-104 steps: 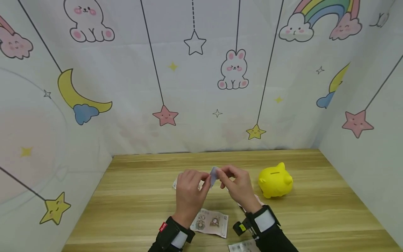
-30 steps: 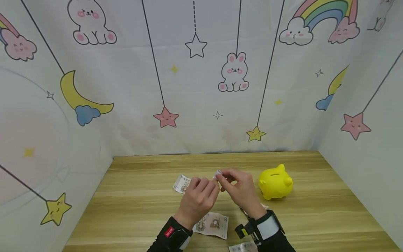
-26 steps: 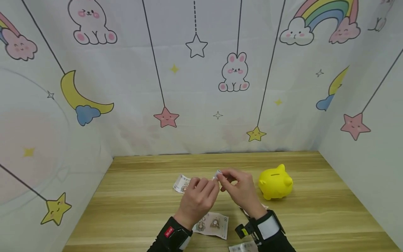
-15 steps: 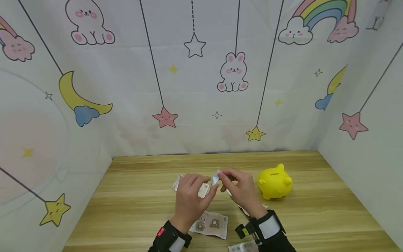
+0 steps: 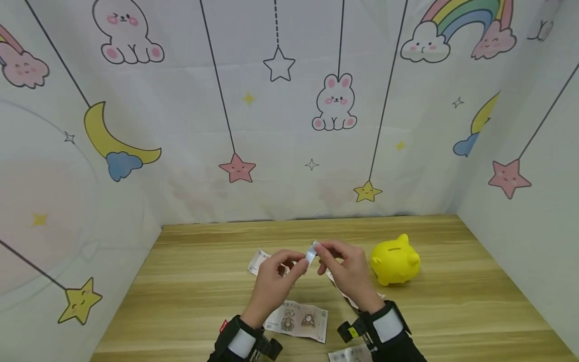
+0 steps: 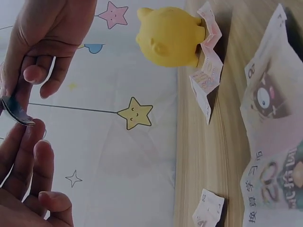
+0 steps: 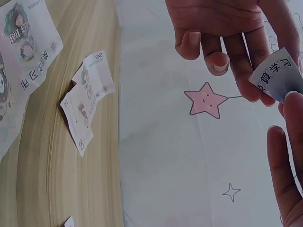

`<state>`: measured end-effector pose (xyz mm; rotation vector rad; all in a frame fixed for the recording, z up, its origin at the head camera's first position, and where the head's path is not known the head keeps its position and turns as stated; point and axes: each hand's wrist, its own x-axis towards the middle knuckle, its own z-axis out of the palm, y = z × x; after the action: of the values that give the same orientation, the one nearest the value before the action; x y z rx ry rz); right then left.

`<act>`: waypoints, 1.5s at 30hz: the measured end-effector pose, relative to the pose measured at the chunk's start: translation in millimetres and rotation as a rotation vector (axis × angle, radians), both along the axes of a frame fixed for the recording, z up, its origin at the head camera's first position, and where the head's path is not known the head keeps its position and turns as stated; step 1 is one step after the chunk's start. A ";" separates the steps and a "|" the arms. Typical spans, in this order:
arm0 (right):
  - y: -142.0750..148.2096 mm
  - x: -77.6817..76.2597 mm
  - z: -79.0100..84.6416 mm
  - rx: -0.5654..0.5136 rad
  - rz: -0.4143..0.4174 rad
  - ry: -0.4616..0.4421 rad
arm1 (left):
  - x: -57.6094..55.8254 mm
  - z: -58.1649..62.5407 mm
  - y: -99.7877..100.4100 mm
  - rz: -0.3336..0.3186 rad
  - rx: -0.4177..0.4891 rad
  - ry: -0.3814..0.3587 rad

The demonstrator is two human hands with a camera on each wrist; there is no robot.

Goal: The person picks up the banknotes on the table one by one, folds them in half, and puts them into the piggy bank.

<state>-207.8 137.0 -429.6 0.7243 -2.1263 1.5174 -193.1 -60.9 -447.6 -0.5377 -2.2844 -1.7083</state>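
A narrow folded play banknote (image 5: 310,253) is held above the table between both hands, its pale blue-white side showing in the head view. My left hand (image 5: 271,284) pinches its lower left end between thumb and fingers. With thumb and forefinger, my right hand (image 5: 348,271) pinches the upper right end. In the right wrist view, the folded note (image 7: 275,74) shows printed black characters, and the left fingers reach it from above. It appears nearly edge-on in the left wrist view as a thin curved strip (image 6: 18,111).
A yellow piggy bank (image 5: 395,260) with a top slot stands right of the hands. A creased play note (image 5: 298,322) lies in front of them, another (image 5: 257,262) behind the left hand. One more (image 5: 350,354) is at the front edge. A zigzag-creased note (image 6: 208,66) lies by the piggy bank.
My left hand has rolled from back-up over the note to thumb-side open view, drawing slightly left, so more of the folded strip shows. The right hand keeps its pinch almost in place.
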 end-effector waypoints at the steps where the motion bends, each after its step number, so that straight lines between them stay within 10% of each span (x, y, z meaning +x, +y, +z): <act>1: 0.1 -0.2 -0.3 -0.006 0.005 -0.003 | -0.7 0.2 -0.3 -0.011 0.004 -0.009; 45: -3.2 0.6 0.5 -0.111 0.065 -0.055 | -3.8 7.3 -7.5 -0.046 0.002 0.057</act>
<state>-207.2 133.8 -429.2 0.7268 -2.0567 1.6936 -197.0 -68.3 -440.3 -0.6347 -2.2475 -1.6927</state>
